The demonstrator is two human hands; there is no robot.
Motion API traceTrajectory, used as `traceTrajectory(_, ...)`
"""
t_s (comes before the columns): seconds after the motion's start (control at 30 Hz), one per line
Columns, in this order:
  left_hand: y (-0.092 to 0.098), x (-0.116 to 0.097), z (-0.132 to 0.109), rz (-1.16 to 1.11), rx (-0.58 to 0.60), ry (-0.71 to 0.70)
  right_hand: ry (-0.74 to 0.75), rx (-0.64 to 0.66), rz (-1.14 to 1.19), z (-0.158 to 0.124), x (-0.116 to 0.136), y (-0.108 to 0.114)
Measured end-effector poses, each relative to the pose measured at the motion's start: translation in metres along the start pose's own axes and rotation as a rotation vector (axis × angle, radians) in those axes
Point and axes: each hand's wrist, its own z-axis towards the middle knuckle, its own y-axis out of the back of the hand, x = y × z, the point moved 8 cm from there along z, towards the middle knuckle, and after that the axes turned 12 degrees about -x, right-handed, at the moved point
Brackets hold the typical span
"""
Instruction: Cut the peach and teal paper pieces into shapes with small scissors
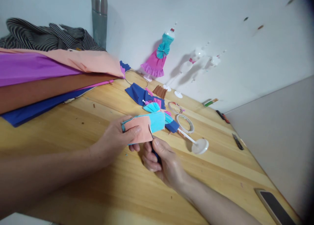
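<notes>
My left hand (122,133) pinches a folded piece of peach paper (138,128) laid over turquoise paper (157,121), thumb on top and fingers beneath. Dark-handled scissors (156,152) are gripped in my right hand (162,158), the fingers closed round the handles. One blade shows against the right edge of the peach paper; the other blade is hidden. Just behind the papers lies a small dress-form figure on a white stand (200,146), with turquoise and blue paper pieces about it.
Stacked coloured paper sheets (36,68) fill the left side, beside striped cloth (51,35) and a grey bottle (99,20). A dressed figure (158,56) stands by the wall. Tape rolls (185,123), a box cutter (237,142) and a phone (276,205) lie to the right.
</notes>
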Motion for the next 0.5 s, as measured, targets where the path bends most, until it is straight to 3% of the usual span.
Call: traceTrajectory(0.5,-0.0010,0.0050,-0.0012,-0.044,0.028,0.064,0.030,-0.004,0.014,0.0015,-0.0013,0.0014)
